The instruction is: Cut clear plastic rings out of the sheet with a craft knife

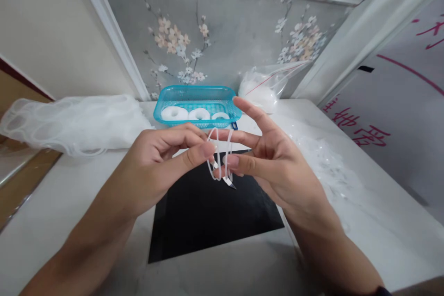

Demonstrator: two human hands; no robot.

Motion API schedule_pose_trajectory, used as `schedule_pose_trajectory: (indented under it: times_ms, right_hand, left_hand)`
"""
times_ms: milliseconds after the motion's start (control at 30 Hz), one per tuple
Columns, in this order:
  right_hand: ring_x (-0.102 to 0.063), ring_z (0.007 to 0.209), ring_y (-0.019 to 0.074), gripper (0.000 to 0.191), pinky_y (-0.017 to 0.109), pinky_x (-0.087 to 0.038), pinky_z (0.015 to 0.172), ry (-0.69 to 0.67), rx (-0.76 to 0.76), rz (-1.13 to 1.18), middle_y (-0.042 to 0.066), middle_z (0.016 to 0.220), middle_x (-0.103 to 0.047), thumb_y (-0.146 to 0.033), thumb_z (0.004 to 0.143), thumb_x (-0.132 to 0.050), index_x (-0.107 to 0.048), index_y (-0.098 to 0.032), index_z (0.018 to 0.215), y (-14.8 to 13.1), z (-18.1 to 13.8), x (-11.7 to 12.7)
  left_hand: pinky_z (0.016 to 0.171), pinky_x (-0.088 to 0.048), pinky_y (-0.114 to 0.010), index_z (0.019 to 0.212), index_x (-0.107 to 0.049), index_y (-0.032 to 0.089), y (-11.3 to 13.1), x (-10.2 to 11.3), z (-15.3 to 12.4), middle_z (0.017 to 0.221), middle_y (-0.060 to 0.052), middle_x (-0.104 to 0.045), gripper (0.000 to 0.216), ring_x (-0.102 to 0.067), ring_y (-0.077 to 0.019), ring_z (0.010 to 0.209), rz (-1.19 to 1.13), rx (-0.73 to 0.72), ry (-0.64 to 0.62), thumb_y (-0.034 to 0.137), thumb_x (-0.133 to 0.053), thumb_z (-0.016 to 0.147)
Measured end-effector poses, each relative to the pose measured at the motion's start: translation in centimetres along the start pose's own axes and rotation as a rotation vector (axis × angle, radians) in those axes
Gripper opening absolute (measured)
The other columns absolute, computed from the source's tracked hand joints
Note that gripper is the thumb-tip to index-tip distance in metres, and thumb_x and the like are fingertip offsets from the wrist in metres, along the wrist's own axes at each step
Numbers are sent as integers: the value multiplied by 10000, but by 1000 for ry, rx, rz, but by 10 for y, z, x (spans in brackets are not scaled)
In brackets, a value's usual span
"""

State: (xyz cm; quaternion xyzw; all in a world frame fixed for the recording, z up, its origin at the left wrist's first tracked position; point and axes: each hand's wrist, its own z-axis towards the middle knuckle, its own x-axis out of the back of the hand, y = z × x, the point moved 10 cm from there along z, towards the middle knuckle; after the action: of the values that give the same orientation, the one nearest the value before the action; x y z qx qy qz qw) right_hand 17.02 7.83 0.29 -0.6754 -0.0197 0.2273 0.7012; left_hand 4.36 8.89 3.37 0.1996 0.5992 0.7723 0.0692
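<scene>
Your left hand (156, 162) and right hand (277, 166) share thin white loops (218, 148).
Both grips pinch them above black mat (208, 217); blue basket (197, 95) behind on tabletop (69, 203).

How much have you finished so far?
Done: three white rings lie in the blue basket. In hand: left hand and right hand pinch a thin white cord above the black mat. Remaining, probably: the white netting pile beside the basket lies untouched.
</scene>
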Motion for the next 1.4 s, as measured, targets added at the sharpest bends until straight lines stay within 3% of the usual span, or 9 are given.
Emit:
schedule_pose_trajectory:
  times_ms: [300,500,600,800,1200,1400]
  right_hand:
    - [-757,723,163,751,357,-632,743,15,-63,123,-8,1150,-748,-207,804,-782,-409,-403,1426,1,0,-1]
    - [-755,827,186,835,287,-590,630,75,-105,176,19,1135,-754,-143,753,-768,-381,-358,1461,4,4,4]
    - [-747,812,183,840,317,-607,635,69,-112,164,22,1196,-732,-169,753,-754,-372,-370,1474,5,6,5]
    - [-764,872,189,840,367,-621,789,45,-141,240,49,1290,-689,-129,788,-700,-332,-360,1506,5,5,5]
    - [-774,821,174,688,311,-598,766,79,-241,328,13,1154,-746,-99,738,-637,-462,-308,1370,13,6,6]
    - [-768,900,197,705,361,-610,796,46,-224,308,37,1266,-702,-90,738,-628,-464,-325,1383,14,6,6]
  left_hand:
    - [747,-549,-225,775,-753,228,7,-12,-1,777,25,-733,214,-684,-136,759,-139,-7,-93,294,-652,951]
    - [791,-573,-267,834,-739,205,-1,-15,0,800,-11,-746,190,-715,-170,817,-167,42,-109,344,-668,942]
    - [803,-585,-299,844,-738,204,-5,-15,1,820,-22,-746,225,-714,-191,819,-146,65,-100,415,-698,909]
    - [754,-609,-299,878,-734,191,-9,-12,3,811,-17,-733,259,-725,-189,741,-227,103,-70,448,-749,855]
    - [673,-638,-316,860,-779,186,-7,-14,4,833,-39,-761,197,-735,-199,646,-296,130,-69,380,-742,860]
    - [661,-647,-321,918,-784,173,-6,-14,4,831,-58,-764,185,-738,-202,637,-330,142,-78,343,-747,856]
